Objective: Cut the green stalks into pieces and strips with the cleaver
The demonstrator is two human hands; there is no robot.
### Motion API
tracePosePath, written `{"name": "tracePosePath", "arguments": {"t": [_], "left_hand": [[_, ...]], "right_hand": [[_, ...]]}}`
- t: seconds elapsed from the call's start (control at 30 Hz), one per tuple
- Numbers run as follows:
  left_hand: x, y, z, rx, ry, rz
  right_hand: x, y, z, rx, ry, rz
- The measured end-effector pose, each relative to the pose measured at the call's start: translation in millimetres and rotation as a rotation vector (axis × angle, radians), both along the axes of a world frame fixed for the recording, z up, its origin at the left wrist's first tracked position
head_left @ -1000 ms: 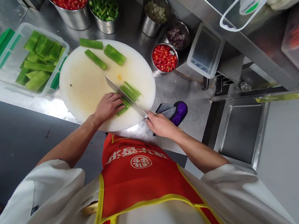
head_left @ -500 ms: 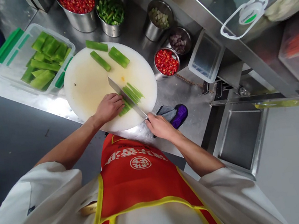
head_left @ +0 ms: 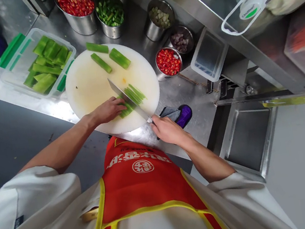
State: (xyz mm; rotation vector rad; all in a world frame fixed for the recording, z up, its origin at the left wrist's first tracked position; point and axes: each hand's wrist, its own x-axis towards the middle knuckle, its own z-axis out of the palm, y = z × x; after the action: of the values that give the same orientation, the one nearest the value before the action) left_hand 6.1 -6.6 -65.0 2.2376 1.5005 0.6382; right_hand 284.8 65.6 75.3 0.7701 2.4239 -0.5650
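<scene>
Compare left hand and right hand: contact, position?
Contact: the left hand rests its fingers on cut green vegetable; the right hand is closed around the handle of the knife.
Position: the left hand is over the board, its fingertips beside the blade; the right hand is mostly beyond the board's edge, at the knife's handle end.
Shared: both are bare.

The person's left forearm [head_left: 62,145] has swung slightly outward
</scene>
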Motion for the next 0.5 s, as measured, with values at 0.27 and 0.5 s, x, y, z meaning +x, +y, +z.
{"name": "tracePosePath", "arguments": {"t": [0.27, 0.5], "left_hand": [[-2.0, -0.4, 2.3, -0.039, -0.002, -0.062], [0.9, -4.1, 1.4, -0.014, -0.035, -0.018]], "right_hand": [[-2.5, -3.3, -3.6, 0.006, 0.003, 0.002], [-6.4, -7.3, -8.2, 0.013, -0.044, -0.029]]}}
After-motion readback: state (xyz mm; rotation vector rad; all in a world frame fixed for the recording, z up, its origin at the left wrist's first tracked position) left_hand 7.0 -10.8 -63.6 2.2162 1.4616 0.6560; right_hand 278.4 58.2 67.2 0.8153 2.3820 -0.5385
